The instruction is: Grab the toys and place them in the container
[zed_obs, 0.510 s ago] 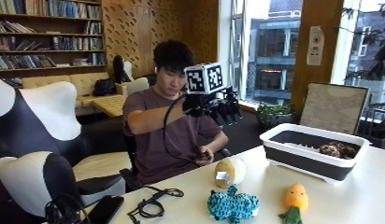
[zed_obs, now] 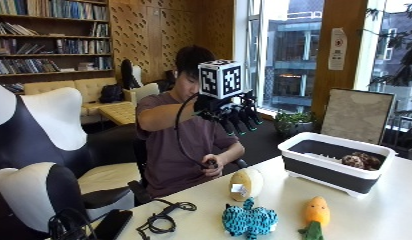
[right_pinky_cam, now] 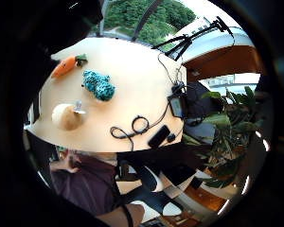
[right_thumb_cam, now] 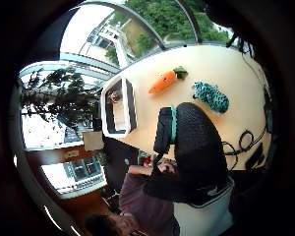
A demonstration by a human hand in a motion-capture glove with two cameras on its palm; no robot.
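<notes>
Currently: surface [zed_obs: 392,210] carries the container [zed_obs: 326,172] at 3 o'clock, one brown toy [zed_obs: 361,160] already inside. Teal plush [zed_obs: 249,220] at 6, cream round toy [zed_obs: 246,184] just behind it, carrot toy [zed_obs: 316,212] at 5. Right hand [zed_obs: 232,112] raised well above, fingers [zed_obs: 240,121] released, pointing down, holding nothing.

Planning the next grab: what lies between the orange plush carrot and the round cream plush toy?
The teal knitted plush toy, shown in the outside view.
</notes>
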